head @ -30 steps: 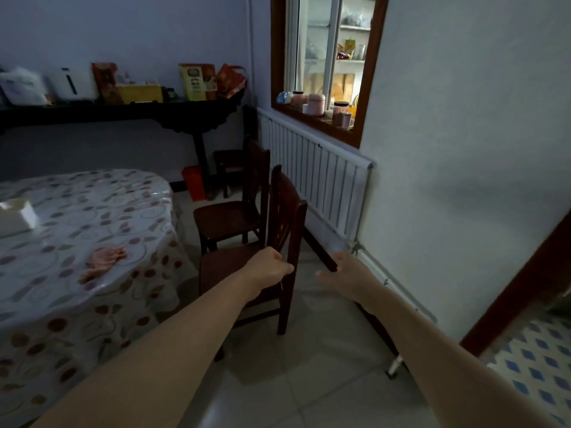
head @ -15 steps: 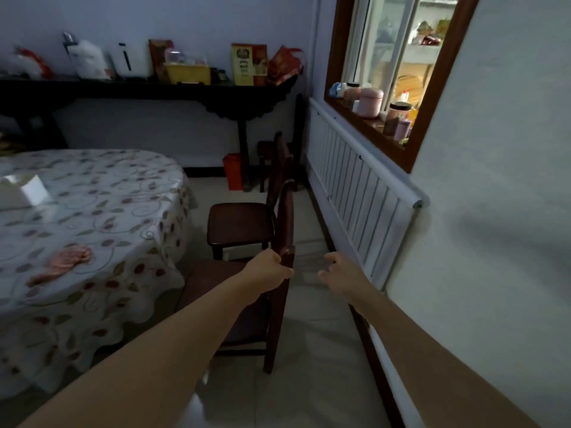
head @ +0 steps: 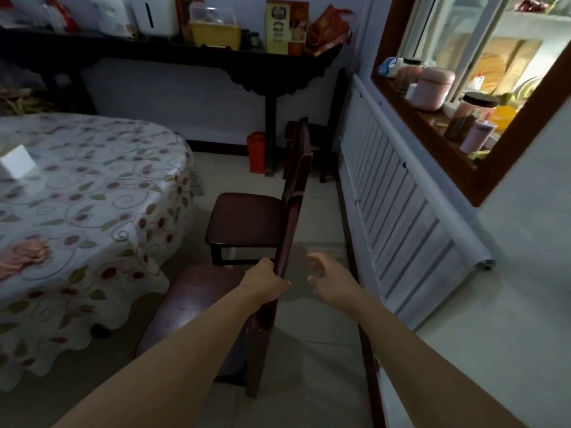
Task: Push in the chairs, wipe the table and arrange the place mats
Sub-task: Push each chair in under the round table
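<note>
Dark wooden chair (head: pixel 197 307) upright, just beside table (head: pixel 92 193).

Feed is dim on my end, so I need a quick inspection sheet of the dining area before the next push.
Surface: round table in floral cloth, white box and pink rag on it.
Job's things: near dark wooden chair and far dark wooden chair, both pulled out; place mats not seen.
Clutter: jars on window sill; boxes on black console shelf.
Hands: left hand grips near chair's backrest; right hand open, touching nothing.
Cables: nothing seen.
Surroundings: white radiator, tiled floor.
</note>
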Motion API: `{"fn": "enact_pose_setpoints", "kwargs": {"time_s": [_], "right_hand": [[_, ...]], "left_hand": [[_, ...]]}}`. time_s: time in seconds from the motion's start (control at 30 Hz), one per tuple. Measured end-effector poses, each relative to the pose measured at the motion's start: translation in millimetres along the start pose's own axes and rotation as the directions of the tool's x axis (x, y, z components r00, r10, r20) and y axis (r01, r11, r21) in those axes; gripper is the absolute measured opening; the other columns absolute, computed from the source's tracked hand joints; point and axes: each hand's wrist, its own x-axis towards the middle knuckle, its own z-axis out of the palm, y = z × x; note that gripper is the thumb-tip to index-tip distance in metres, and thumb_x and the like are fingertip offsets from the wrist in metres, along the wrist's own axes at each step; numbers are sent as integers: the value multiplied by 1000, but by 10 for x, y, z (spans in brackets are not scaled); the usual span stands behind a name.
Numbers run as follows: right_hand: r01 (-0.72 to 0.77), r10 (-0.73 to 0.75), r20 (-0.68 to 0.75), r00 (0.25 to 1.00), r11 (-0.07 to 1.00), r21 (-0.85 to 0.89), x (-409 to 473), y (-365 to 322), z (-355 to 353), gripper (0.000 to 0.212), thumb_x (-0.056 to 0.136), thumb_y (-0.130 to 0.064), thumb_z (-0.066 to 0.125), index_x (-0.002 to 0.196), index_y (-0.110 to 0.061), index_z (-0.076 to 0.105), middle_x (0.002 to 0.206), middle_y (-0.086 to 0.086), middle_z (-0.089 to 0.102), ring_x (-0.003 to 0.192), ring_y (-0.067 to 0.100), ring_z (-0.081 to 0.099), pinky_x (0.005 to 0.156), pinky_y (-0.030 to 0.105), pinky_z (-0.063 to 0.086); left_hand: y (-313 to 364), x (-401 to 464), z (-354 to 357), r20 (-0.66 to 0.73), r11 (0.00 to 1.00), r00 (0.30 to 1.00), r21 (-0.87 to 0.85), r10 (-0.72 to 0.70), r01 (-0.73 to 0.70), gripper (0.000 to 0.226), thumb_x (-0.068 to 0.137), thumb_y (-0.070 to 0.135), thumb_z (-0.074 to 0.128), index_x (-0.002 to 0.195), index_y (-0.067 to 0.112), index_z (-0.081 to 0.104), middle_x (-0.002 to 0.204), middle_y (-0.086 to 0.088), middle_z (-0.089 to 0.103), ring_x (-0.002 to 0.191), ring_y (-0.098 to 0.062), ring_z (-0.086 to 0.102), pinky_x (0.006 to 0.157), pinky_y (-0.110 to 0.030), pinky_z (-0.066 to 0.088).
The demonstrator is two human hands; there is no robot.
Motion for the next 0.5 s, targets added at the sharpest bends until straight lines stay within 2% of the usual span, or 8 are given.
{"fn": "enact_pose_setpoints", "kwargs": {"time_s": [0.07, 0.17, 0.27, 0.33, 0.37, 0.43, 0.5], "right_hand": [[28, -27, 61, 998, 999, -24, 256, 32, -51, 51, 94, -12, 53, 141, -19, 36, 142, 6, 44, 128, 20, 44, 100, 29, 39], [108, -101, 161, 982, 994, -32, 643, 84, -90, 53, 93, -10, 53, 141, -24, 36, 141, 5, 45, 125, 19, 46, 89, 23, 41], [221, -201, 242, 949, 974, -58, 927, 103, -93, 53, 90, -8, 55, 139, -22, 40, 136, 6, 49, 115, 17, 51, 82, 13, 41], [315, -281, 269, 921, 945, -91, 1075, 110, -101, 54, 88, -7, 57, 138, -19, 42, 133, 8, 50, 119, 21, 49, 95, 21, 40], [354, -313, 283, 907, 929, -106, 1132, 98, -108, 55, 86, -7, 58, 138, -18, 43, 132, 9, 50, 120, 22, 49, 100, 26, 39], [425, -369, 314, 875, 896, -130, 1225, 68, -104, 56, 84, -7, 60, 137, -17, 44, 130, 8, 50, 121, 23, 48, 102, 32, 39], [489, -417, 332, 846, 856, -170, 1302, 31, -69, 53, 83, -10, 60, 134, -17, 46, 127, 7, 52, 119, 24, 49, 101, 37, 41]], "left_hand": [[50, 160, 87, 14, 999, 999, 19, -38, 38, 34, 79, 27, 67, 105, 13, 50, 103, -6, 60, 88, -20, 55, 66, -25, 40], [120, 346, 187, -27, 994, 996, 59, -85, 87, 47, 77, 24, 67, 118, 13, 46, 110, -6, 60, 91, -20, 56, 70, -27, 42], [137, 400, 223, -124, 960, 989, 260, -78, 109, 46, 76, 27, 66, 118, 16, 50, 108, -5, 62, 97, -24, 60, 73, -29, 46], [148, 395, 250, -178, 902, 981, 407, -72, 140, 41, 76, 29, 64, 114, 20, 55, 105, -3, 64, 96, -23, 62, 69, -29, 46], [155, 392, 259, -189, 882, 977, 439, -98, 173, 39, 77, 28, 63, 114, 20, 54, 107, -3, 64, 98, -24, 61, 72, -31, 48], [174, 386, 260, -216, 849, 964, 468, -158, 244, 33, 80, 25, 62, 111, 19, 53, 110, -4, 63, 102, -26, 60, 78, -34, 49], [191, 379, 215, -221, 835, 956, 474, -195, 280, 29, 80, 24, 63, 108, 19, 55, 109, -3, 62, 102, -26, 60, 73, -31, 43]]}}
